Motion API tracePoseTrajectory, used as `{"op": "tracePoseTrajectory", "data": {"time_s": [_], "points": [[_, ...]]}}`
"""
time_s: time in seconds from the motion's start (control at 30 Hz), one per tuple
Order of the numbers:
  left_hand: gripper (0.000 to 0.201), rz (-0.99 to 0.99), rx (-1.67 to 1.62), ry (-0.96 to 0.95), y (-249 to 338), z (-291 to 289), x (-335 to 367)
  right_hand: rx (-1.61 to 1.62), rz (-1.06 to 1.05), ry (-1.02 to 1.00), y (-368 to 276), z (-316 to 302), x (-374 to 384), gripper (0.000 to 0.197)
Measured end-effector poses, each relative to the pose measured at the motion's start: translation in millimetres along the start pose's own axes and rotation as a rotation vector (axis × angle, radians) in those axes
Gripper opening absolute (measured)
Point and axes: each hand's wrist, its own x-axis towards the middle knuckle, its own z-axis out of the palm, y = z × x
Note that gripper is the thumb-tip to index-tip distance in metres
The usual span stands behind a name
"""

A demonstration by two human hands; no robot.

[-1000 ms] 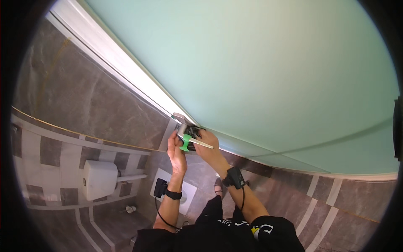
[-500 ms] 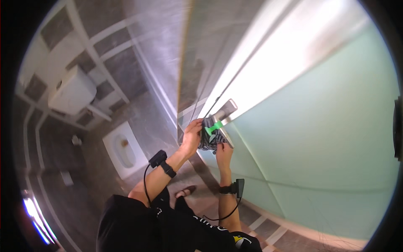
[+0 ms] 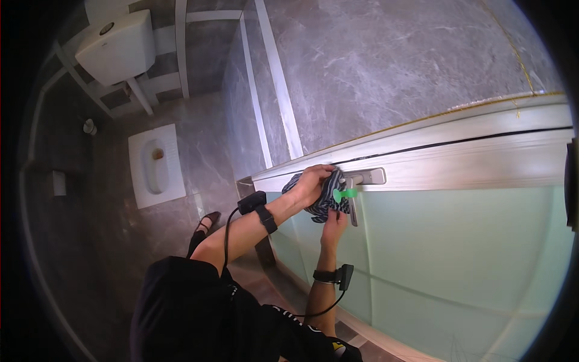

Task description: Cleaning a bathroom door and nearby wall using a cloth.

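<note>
Floor [image 3: 205,142] — grey marbled tile | white squat pan [image 3: 154,176] — inset | dark shoe [image 3: 211,218] on it

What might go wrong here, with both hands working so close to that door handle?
The striped cloth, bunched beside the door handle under the left hand, could snag on the lever.

The green piece on the handle might be knocked out of place, since the cloth and the right hand are so near.

The slack cable at the right wrist could perhaps catch on something as that arm moves.
</note>
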Motion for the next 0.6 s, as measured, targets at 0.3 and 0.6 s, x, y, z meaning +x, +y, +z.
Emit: {"op": "tracePoseTrajectory", "data": {"time_s": [0.3,0.6], "points": [[0.029,0.101,-0.038,-0.074,17.9,29.4,1.9,0.031,-0.055,0.077,6.0,-8.5,-9.4,0.016],[0.029,-0.012,-0.074,0.015,-17.9,2.4,-4.0,0.012,-0.091,0.199,-13.9,-1.1,-10.3,0.019]]}}
